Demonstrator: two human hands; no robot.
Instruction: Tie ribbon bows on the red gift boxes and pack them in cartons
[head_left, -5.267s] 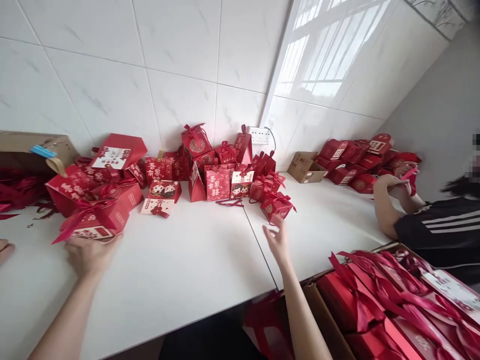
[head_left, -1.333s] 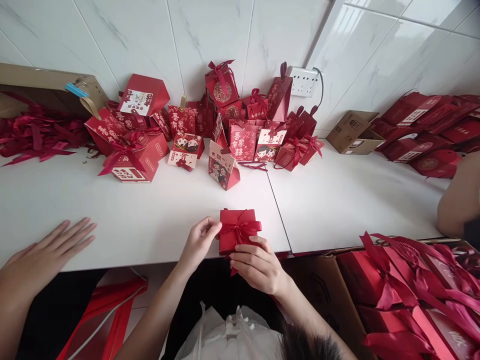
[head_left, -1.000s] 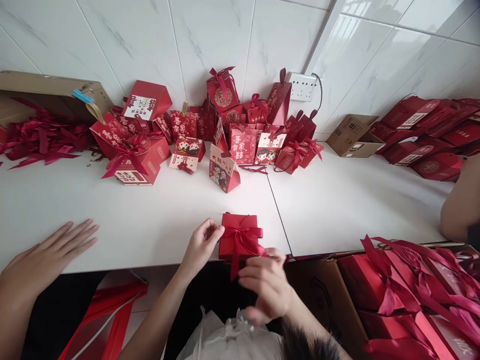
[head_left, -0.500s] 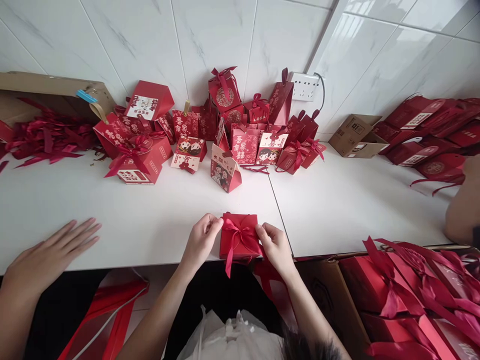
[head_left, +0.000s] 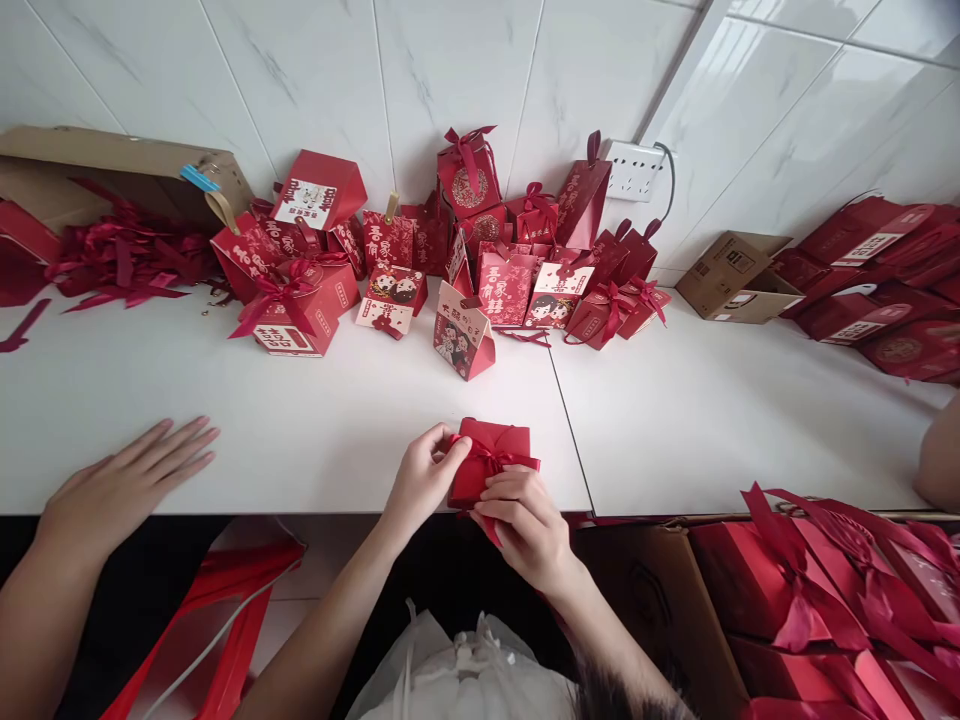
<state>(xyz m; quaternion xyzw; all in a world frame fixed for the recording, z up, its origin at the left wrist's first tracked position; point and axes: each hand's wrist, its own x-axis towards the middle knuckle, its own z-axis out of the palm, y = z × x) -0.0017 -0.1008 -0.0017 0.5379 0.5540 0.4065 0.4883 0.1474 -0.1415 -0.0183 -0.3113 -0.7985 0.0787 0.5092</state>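
Observation:
A small red gift box (head_left: 480, 487) sits at the table's front edge, with a red ribbon (head_left: 495, 458) tied in a bow on its top. My left hand (head_left: 426, 475) pinches the bow's loop at the box's left side between thumb and finger. Curled over the box's lower right corner is my right hand (head_left: 529, 525). Its fingers are closed on a ribbon tail, whose red end (head_left: 491, 530) shows below them. The right hand covers part of the box's front and right side.
Another person's hand (head_left: 142, 470) lies flat on the table at left. Decorated red boxes (head_left: 304, 310) stand along the wall near a ribbon pile (head_left: 135, 250). A carton (head_left: 686, 600) of ribboned boxes is at lower right. A power strip (head_left: 636, 172) hangs on the wall.
My right hand has moved from the box's right side down and left to its front corner, onto the ribbon tail. My left hand still pinches at the left. The view has shifted slightly.

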